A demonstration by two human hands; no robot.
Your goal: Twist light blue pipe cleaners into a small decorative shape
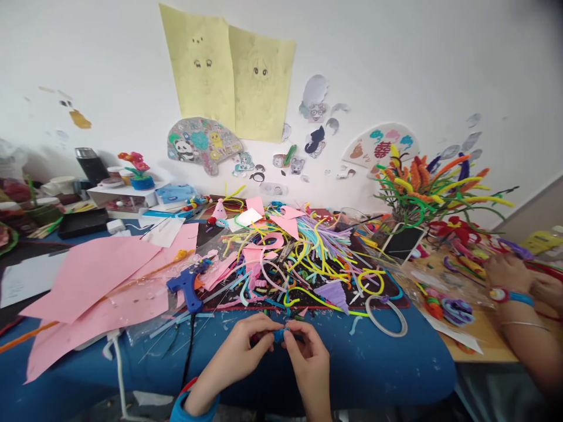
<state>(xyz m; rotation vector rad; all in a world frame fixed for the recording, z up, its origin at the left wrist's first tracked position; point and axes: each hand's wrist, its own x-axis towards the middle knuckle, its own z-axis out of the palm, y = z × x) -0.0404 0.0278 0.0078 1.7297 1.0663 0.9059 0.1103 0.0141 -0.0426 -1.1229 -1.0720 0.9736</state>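
Fingertips of your left hand (246, 344) and right hand (310, 358) pinch a small blue piece (280, 335) between them, both hands curled nearly closed, over the counter (391, 366). Pipe cleaners (329, 235) lie heaped beyond; a glue gun (188, 287) rests to your left.

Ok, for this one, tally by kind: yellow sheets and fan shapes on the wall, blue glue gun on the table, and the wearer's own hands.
Yellow sheets: 2
Fan shapes: 2
Blue glue gun: 1
Wearer's hands, left hand and right hand, both at a small blue piece: 2
Total: 7
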